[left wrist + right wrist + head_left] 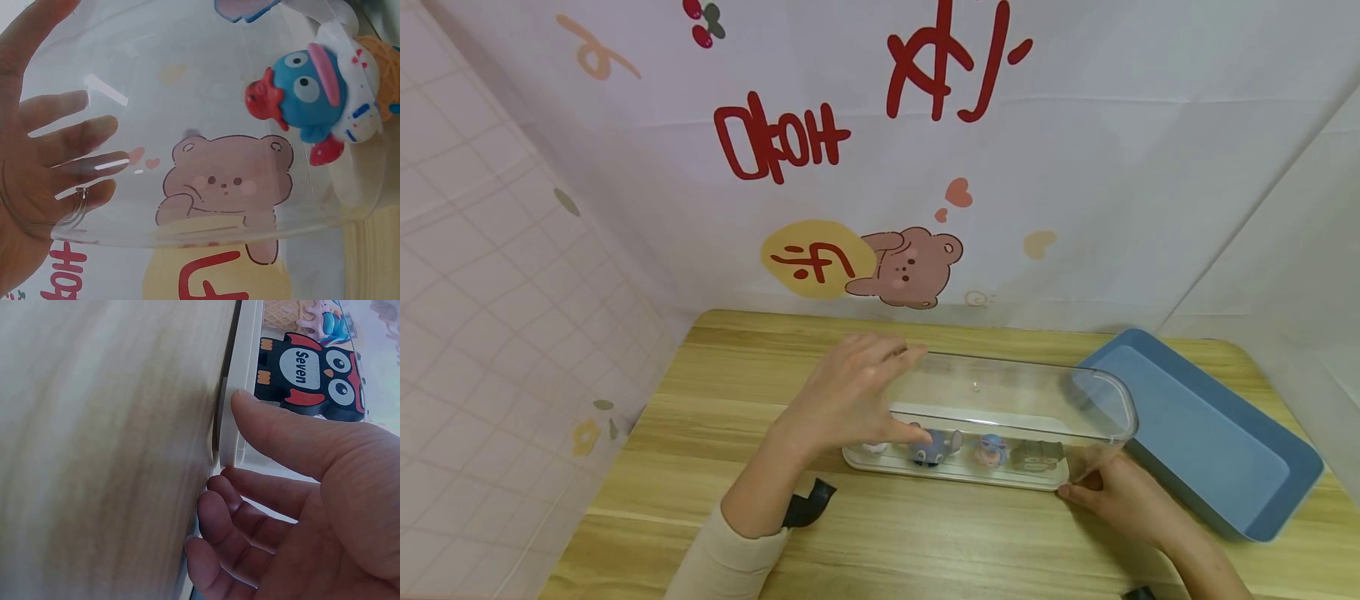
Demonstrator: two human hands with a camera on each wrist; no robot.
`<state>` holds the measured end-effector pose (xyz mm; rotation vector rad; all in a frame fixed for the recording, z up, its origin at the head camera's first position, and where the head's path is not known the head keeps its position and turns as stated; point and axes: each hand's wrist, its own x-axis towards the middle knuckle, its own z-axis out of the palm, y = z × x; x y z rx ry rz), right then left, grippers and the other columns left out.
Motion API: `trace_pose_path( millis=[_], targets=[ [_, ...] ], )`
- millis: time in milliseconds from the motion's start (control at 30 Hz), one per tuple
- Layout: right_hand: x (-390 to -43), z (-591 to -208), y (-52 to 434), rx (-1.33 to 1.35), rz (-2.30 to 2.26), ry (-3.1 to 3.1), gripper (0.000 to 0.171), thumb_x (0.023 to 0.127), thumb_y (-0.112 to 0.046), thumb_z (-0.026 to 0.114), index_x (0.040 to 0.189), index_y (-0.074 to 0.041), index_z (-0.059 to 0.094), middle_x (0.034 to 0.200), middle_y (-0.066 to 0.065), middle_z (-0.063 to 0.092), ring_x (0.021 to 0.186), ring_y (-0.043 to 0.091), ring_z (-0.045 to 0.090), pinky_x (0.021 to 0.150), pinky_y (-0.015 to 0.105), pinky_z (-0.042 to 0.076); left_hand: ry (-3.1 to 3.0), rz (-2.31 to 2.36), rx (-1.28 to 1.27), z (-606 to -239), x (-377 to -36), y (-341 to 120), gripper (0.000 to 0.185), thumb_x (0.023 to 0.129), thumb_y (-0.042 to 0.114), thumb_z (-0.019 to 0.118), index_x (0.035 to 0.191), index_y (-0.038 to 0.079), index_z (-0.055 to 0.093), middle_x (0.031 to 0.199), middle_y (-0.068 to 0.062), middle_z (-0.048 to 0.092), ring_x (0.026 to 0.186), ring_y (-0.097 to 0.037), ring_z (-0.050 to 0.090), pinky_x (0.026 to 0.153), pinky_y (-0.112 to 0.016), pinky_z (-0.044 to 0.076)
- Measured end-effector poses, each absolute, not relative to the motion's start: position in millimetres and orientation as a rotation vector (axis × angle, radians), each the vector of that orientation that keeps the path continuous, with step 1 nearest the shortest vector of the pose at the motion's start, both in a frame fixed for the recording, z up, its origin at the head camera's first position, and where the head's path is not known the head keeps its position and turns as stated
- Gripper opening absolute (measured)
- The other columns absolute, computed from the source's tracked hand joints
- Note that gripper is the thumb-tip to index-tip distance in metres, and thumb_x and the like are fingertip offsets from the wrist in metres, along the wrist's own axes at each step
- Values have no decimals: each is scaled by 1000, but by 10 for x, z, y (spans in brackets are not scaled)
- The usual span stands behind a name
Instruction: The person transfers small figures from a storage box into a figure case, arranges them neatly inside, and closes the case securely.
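A long clear plastic cover stands over a white base holding several figurines. Among them are a blue-grey big-eared figurine, a blue-faced figurine and a black-and-red owl figurine marked "Seven". My left hand grips the cover's left end across its width, thumb at the front, fingers toward the back. Through the clear plastic its fingers show in the left wrist view. At the front right corner, my right hand pinches the base's rim between thumb and index finger. Its other fingers are curled below.
A blue tray lies at an angle on the right of the wooden table, close behind my right hand. White printed cloth rises behind the table and at both sides. A black strap is at my left wrist.
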<state>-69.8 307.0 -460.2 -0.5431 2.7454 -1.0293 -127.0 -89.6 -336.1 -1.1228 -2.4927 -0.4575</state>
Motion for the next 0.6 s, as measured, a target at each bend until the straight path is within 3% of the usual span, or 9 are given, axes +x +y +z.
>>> trace_pose_path(
  millis=[600],
  targets=[
    [-721,-4631,3096,-567,-1007,2757,23,87,-14,86,104,-13,71,89,-12,68,75,-2,60,63,24,52,-2486,-472,-1120,-3466,-1285,-891,97,59,67,95,134,9,71,125,-6,71,117,-26,66,104,-43,51]
  ],
)
